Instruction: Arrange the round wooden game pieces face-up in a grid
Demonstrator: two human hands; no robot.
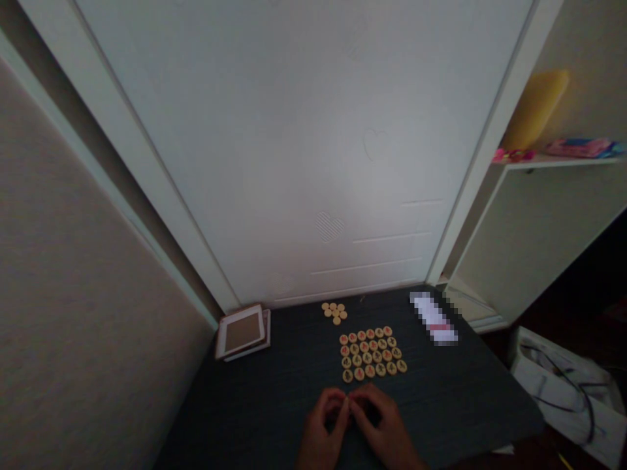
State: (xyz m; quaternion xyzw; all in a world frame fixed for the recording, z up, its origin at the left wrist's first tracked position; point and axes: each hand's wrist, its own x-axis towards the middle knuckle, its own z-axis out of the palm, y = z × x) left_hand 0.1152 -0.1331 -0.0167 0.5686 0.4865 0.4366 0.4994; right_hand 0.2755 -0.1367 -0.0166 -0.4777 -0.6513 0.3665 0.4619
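Note:
My left hand [327,424] and my right hand [378,421] meet fingertip to fingertip near the front of the dark table. Both are closed in a pinch, and whatever lies between the fingers is hidden. Just beyond them, round xiangqi pieces [373,346] lie face up in several neat rows, with red or dark characters. Farther back, a small cluster of plain-faced round pieces [334,313] lies near the wall panel.
Two stacked frame-like trays [242,331] sit at the table's [274,398] back left. A blurred white and red item [435,318] lies at the back right. A white panel with hearts [304,163] rises behind. Right of the table, a white box [571,395] holds cables.

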